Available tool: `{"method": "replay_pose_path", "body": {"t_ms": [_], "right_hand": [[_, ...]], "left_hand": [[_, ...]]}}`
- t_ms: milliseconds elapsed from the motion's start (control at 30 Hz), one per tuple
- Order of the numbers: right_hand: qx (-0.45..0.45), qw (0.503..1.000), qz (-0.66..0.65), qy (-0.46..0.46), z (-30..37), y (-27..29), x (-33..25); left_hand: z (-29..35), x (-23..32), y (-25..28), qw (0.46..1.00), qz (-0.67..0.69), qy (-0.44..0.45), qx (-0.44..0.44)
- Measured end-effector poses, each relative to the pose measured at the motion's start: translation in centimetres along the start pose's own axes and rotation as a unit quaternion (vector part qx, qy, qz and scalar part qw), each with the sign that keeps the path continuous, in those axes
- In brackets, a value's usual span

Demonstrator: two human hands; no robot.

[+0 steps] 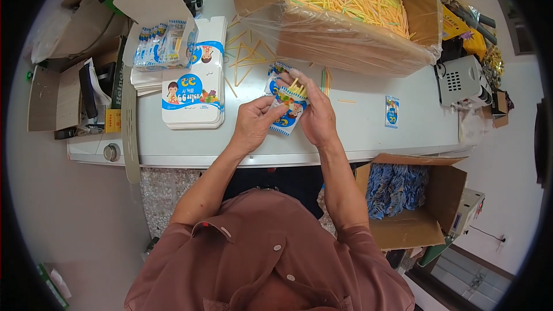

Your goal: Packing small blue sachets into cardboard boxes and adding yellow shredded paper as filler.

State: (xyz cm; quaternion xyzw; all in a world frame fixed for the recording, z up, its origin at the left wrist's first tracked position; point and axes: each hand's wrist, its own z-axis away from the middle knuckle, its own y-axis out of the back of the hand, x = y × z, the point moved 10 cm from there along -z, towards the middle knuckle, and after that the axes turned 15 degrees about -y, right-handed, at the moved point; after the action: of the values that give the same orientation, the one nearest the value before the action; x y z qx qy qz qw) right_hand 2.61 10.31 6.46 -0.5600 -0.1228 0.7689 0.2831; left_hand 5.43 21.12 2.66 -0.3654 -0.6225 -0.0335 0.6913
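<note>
Over the white table's front part, my left hand [253, 124] pinches a small blue-and-white printed sachet [286, 116] between thumb and fingers. Curled round the sachet's other side is my right hand [320, 114], with several short yellow sticks [296, 88] between its fingers at the sachet's upper end. Whether the sticks are inside the sachet or beside it, I cannot tell. Another blue sachet [279, 70] shows just beyond, partly covered by my fingers. Loose yellow and orange sticks [249, 57] lie scattered on the table beyond my left hand.
A plastic-lined carton [345, 43] full of thin coloured sticks stands at the back. To the left are stacked flat printed boxes [193, 116] and an open display box [163, 46] of sachets. One sachet [391, 112] lies right; a carton [455, 196] of blue sachets sits below the table edge.
</note>
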Motion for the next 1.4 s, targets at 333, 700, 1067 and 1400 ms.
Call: {"method": "replay_pose_path", "body": {"t_ms": [333,700,1067,1400], "right_hand": [[0.043,0.994,-0.097,0.020,-0.9,1.5,-1.4],[0.061,0.997,0.035,-0.030,-0.2,0.8,0.4],[0.200,0.971,0.099,0.090,0.9,5.8,-6.5],[0.304,0.690,0.655,0.048,-1.3,9.7,-4.9]], "left_hand": [[-0.2,-0.4,0.8,1.000,0.005,-0.006,0.027],[-0.1,-0.2,1.7,0.998,-0.007,-0.024,0.051],[0.5,0.7,3.3,0.994,0.006,-0.050,0.101],[0.7,1.1,4.1,0.986,0.044,-0.077,0.140]]}}
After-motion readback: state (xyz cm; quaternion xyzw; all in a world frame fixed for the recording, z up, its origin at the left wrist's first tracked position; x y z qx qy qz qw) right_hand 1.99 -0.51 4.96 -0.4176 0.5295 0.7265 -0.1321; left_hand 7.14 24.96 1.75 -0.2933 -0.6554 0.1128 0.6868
